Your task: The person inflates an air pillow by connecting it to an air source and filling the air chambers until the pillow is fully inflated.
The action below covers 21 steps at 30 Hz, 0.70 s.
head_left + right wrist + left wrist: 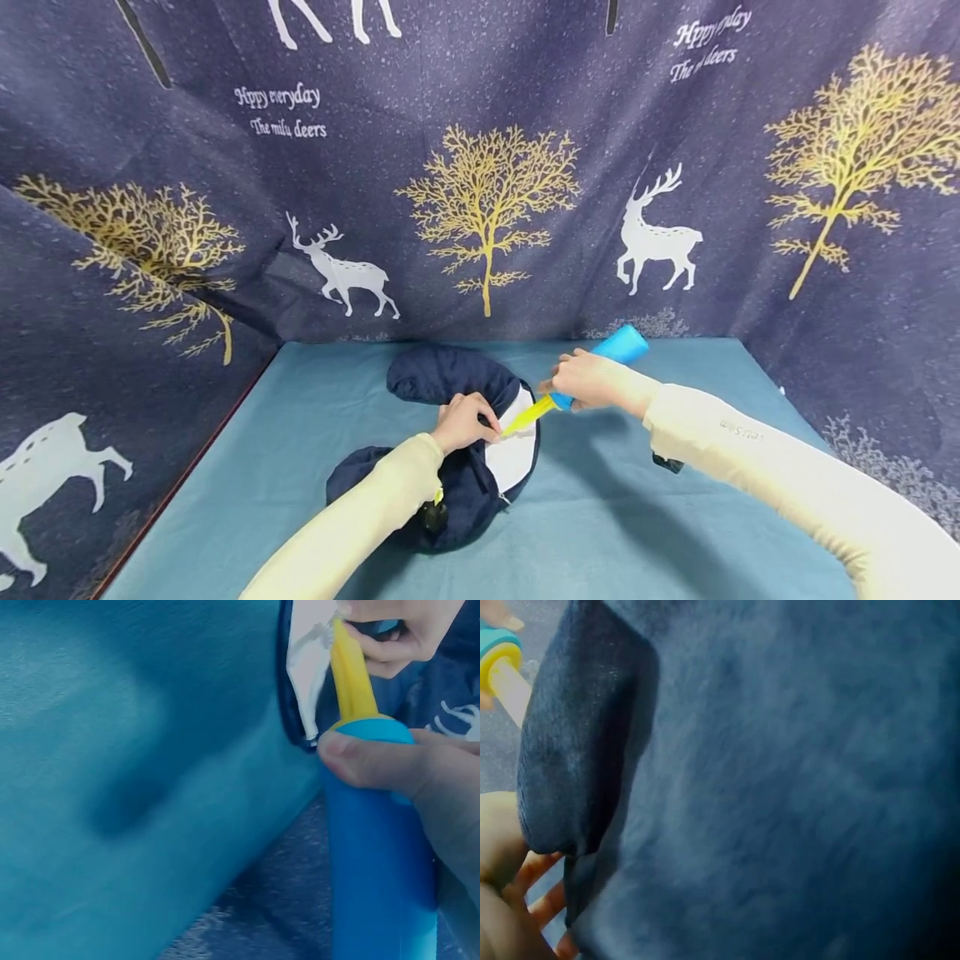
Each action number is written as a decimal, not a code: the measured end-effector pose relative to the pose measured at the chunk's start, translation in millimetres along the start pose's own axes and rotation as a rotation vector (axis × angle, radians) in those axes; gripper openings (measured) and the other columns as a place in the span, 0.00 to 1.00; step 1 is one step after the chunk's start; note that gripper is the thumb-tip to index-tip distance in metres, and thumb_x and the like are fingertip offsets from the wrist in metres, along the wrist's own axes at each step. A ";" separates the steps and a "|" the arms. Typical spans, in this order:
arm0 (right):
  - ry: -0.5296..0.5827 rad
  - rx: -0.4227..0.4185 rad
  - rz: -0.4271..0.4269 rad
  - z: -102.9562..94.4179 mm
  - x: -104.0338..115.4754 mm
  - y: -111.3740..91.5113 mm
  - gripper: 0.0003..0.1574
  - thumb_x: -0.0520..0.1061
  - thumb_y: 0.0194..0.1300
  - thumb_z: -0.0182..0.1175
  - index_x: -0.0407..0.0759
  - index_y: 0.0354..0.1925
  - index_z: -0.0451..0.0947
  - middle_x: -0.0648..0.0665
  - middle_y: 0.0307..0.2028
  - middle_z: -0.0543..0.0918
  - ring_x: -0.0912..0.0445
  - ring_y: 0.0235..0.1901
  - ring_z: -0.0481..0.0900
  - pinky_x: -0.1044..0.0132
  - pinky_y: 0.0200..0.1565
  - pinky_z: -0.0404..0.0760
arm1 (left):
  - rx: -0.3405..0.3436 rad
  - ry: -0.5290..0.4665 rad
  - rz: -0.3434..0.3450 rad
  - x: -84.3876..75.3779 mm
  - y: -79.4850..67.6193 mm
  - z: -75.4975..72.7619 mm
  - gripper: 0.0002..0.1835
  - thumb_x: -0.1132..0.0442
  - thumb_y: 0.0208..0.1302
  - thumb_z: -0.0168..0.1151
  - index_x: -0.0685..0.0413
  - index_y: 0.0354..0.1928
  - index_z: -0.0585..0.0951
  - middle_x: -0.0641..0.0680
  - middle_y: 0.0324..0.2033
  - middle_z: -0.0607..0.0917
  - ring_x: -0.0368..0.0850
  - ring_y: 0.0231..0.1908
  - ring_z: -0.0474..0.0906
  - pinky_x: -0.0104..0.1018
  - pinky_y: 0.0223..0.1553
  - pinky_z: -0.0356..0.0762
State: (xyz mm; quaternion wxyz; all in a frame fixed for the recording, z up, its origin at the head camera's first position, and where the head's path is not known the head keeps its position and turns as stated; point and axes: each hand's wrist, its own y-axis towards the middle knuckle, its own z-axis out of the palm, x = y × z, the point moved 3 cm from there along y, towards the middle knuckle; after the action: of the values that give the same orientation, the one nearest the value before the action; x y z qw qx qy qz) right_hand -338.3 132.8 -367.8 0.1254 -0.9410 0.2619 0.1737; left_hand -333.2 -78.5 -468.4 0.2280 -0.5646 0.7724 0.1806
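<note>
A navy U-shaped neck pillow (442, 371) lies on the table, its white inner lining (512, 454) showing through an open seam on the right side. With bent fingers my left hand (461, 423) pinches the lining where a yellow nozzle (534, 412) meets it. That nozzle belongs to a blue hand pump (621, 344), which my right hand (588, 379) grips around its barrel near the nozzle end. The right wrist view shows the thumb (360, 756) lying across the pump's collar. Navy cloth (765, 787) fills most of the left wrist view. The nozzle's very tip is hidden at the left fingers.
A teal cloth (675, 525) covers the table. Behind and at the sides hangs a dark blue curtain (525, 75) printed with white deer and golden trees. A small zipper pull (504, 498) sits at the lower end of the pillow's opening.
</note>
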 end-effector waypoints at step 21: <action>0.469 0.003 0.139 26.5 21.2 10.2 0.39 0.55 0.53 0.75 0.45 0.61 0.77 0.45 0.43 0.88 0.54 0.37 0.85 0.63 0.41 0.83 | 0.184 0.121 0.060 26.1 -6.3 -34.6 0.07 0.60 0.46 0.78 0.42 0.27 0.87 0.46 0.45 0.83 0.49 0.50 0.75 0.55 0.57 0.67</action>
State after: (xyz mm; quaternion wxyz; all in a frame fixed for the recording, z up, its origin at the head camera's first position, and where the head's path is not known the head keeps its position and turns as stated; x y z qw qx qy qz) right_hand -333.6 123.5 -401.7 0.0505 -0.9351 0.3483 -0.0416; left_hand -339.0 -119.5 -454.4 0.2267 -0.5276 0.8146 0.0813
